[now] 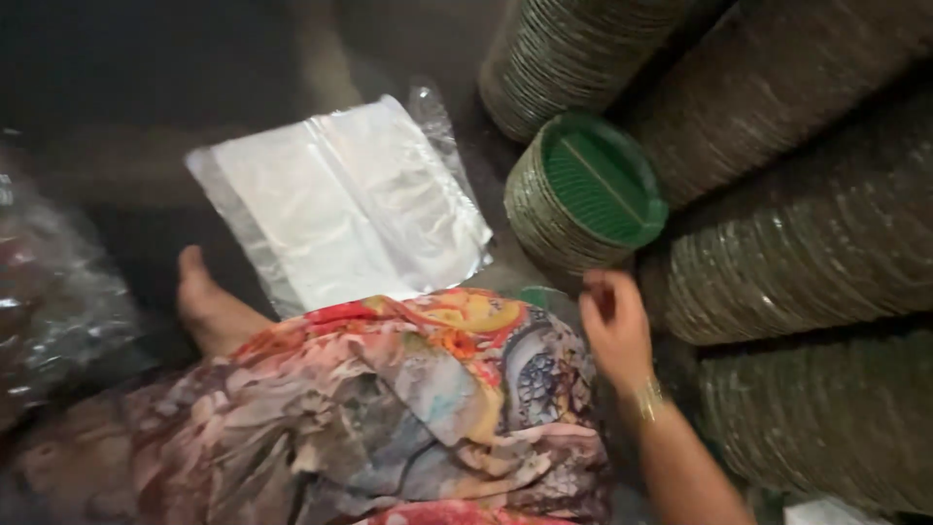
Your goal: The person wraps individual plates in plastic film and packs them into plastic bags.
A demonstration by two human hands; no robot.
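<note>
Down by my knee, my right hand (614, 326) hung just below the short stack of green disposable plates (583, 194), fingers curled loosely together and clamped on nothing that I could make out; whether the fingertips touched the stack's lower edge I could not tell. That stack lay on its side, its long axis running from lower left to upper right, the green ribbed face of the front plate turned toward me and tilted up to the right. A pale line crossed that face.

Right of the stack and behind it lay longer rolls of stacked plates (807, 253), dull olive and brown, also on their sides, packed against one another. Another roll (564, 58) lay above the stack.

Left of the stack, on the dark floor (117, 68), lay a flat pile of clear plastic bags (340, 204), rectangular, silvery white, one corner pointing toward the stack. Below the bags my lap was covered by floral cloth (389, 408) in red, orange and grey, with my bare foot (204, 306) showing at its left edge. Crumpled clear plastic (49, 292) lay far left of the stack. My left hand was out of view.
</note>
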